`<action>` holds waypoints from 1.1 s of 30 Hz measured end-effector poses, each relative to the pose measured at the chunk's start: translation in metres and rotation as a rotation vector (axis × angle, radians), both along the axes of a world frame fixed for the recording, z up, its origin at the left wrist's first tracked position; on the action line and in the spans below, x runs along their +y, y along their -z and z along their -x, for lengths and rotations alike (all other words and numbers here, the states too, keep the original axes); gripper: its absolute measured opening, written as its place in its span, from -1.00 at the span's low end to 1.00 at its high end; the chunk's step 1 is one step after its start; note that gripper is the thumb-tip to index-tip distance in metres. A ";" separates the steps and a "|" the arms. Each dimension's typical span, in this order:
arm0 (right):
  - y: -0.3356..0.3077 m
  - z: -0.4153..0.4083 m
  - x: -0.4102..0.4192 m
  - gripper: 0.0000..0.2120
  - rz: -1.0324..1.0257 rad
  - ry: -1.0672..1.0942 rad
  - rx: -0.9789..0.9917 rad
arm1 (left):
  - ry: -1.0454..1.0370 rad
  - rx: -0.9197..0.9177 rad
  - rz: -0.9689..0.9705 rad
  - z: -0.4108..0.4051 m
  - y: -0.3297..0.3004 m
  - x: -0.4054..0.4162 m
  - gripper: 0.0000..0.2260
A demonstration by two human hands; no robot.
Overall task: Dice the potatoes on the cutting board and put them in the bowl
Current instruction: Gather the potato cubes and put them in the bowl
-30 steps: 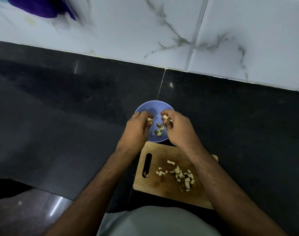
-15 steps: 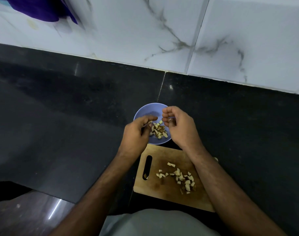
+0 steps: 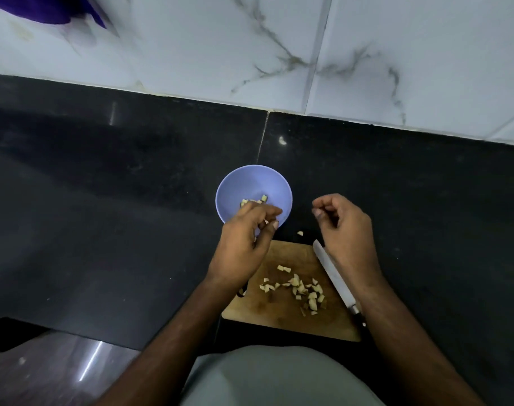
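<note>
A lilac bowl (image 3: 249, 183) stands on the black counter just beyond a wooden cutting board (image 3: 279, 315). A few potato dice (image 3: 264, 197) lie inside the bowl. Several more potato dice (image 3: 299, 288) lie scattered on the middle of the board. My left hand (image 3: 244, 241) hovers over the bowl's near rim, fingers loosely curled, with nothing plainly held. To the right of the bowl my right hand (image 3: 346, 230) hangs above the counter, loosely curled and empty. A knife (image 3: 334, 276) lies along the board's right edge, its handle partly under my right forearm.
One stray potato piece (image 3: 300, 233) sits on the counter between bowl and board. A white marble-tiled wall (image 3: 279, 39) closes the back. Purple cloth (image 3: 53, 10) hangs at the top left. The counter's front edge (image 3: 74, 332) runs at the lower left, with floor below.
Both hands held potato pieces over the bowl and dropped them in. My right hand has swung out to the right of the bowl, uncovering the knife. My left hand has drawn back to the near rim.
</note>
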State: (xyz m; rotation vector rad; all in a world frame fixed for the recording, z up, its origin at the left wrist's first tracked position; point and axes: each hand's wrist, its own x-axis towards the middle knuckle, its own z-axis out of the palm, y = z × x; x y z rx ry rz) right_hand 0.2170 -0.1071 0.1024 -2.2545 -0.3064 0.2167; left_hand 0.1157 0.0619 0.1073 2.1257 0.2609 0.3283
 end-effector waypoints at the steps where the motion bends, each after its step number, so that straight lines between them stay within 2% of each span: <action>1: 0.006 0.000 -0.004 -0.79 0.050 -0.016 0.052 | 0.020 0.021 -0.016 0.002 0.001 -0.004 -0.82; 3: 0.016 0.001 -0.007 -0.76 0.168 -0.089 0.109 | 0.058 0.050 -0.037 0.004 0.004 -0.013 -0.83; 6: 0.025 0.004 -0.001 -0.73 0.340 -0.194 0.031 | 0.123 0.087 -0.047 0.006 0.007 -0.021 -0.82; 8: 0.024 0.005 0.005 -0.79 0.405 -0.223 0.006 | 0.186 0.139 -0.080 0.006 0.012 -0.023 -0.82; 13: 0.033 -0.001 0.015 -0.91 0.522 -0.307 -0.080 | 0.371 0.357 -0.341 0.009 0.025 -0.029 -0.73; 16: 0.033 -0.001 0.012 -0.85 0.451 -0.267 -0.065 | 0.456 0.441 -0.471 0.014 0.037 -0.028 -0.65; 20: 0.015 -0.001 0.015 -0.82 0.160 -0.141 -0.177 | 0.521 0.503 -0.528 0.016 0.045 -0.026 -0.49; 23: -0.005 0.001 0.032 -0.82 0.015 -0.191 -0.219 | 0.549 0.492 -0.531 0.013 0.048 -0.025 -0.47; 27: -0.014 0.004 0.048 -0.76 -0.002 -0.266 -0.184 | 0.568 0.479 -0.417 0.011 0.049 -0.025 -0.61; 33: -0.009 0.006 0.033 -0.75 -0.046 -0.197 -0.186 | 0.518 0.456 -0.306 0.016 0.050 -0.022 -0.83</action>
